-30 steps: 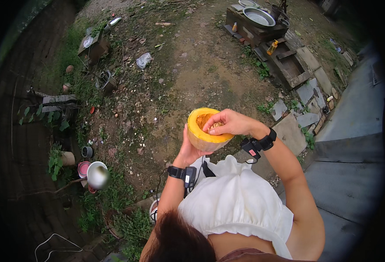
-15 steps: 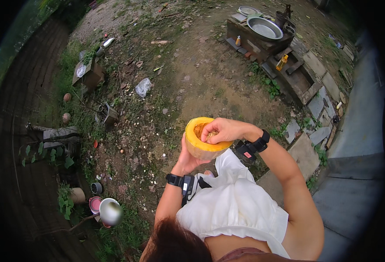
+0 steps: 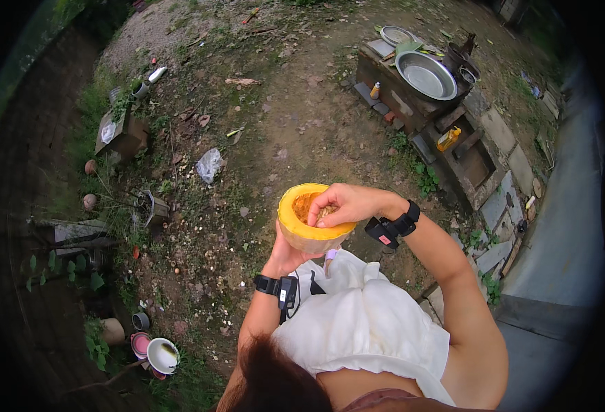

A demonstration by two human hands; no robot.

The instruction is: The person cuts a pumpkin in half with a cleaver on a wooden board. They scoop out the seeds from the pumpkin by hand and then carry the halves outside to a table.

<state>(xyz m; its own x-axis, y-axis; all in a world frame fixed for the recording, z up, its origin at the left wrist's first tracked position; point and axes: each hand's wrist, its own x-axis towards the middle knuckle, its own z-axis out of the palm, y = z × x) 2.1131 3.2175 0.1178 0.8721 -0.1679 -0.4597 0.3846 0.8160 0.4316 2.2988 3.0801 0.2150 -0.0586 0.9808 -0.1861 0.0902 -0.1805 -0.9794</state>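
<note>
A hollow pumpkin half (image 3: 290, 209), bright yellow at its cut rim and tan outside, is held in front of me with its opening tilted up. My left hand (image 3: 286, 251) cups it from the left and below; some fingers are hidden behind the rind. My right hand (image 3: 349, 203) reaches over the right rim into the cavity. Its thumb and fingers are pinched together on pale seeds and stringy pulp (image 3: 327, 212). The inside of the cavity is orange, partly covered by that hand.
At the right, a low brick washstand (image 3: 412, 89) carries a wide metal basin (image 3: 426, 75); a yellow bottle (image 3: 448, 139) stands below. Clear plastic (image 3: 209, 165) lies on the dirt ground. A white bowl (image 3: 163, 356) and a pink basin (image 3: 140, 343) are at lower left.
My view has shifted, and the pumpkin half and both hands now appear slightly further left. My right hand is still in the cavity, its fingers moved slightly; my left keeps its hold.
</note>
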